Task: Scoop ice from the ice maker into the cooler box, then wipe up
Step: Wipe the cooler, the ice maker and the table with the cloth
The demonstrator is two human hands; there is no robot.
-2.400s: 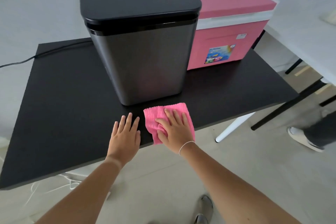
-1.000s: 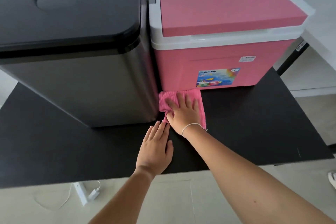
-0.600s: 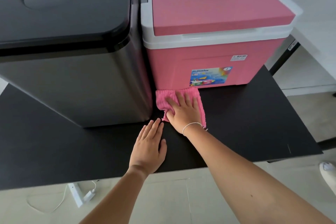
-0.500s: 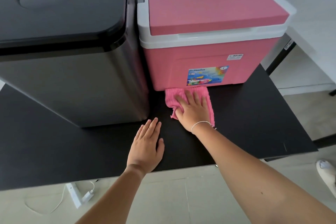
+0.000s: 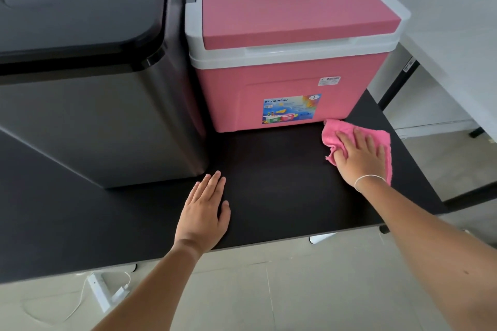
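Observation:
A dark grey ice maker (image 5: 102, 115) with a closed black lid stands at the left of the black table (image 5: 269, 169). Right beside it sits the pink cooler box (image 5: 282, 83), its pink and white lid closed. My right hand (image 5: 360, 156) presses flat on a pink cloth (image 5: 341, 129) on the tabletop, just in front of the cooler's right front corner. My left hand (image 5: 204, 212) lies flat on the table near its front edge, fingers together, holding nothing, just in front of the ice maker's corner.
The table's front edge runs just below my left hand and its right edge lies close to the cloth. A white table (image 5: 457, 43) with black legs stands to the right. A white cable and plug (image 5: 118, 290) lie on the floor under the table.
My right hand has slid the pink cloth to the right, from the gap between ice maker and cooler to the cooler's right front corner. My left hand has stayed flat on the table.

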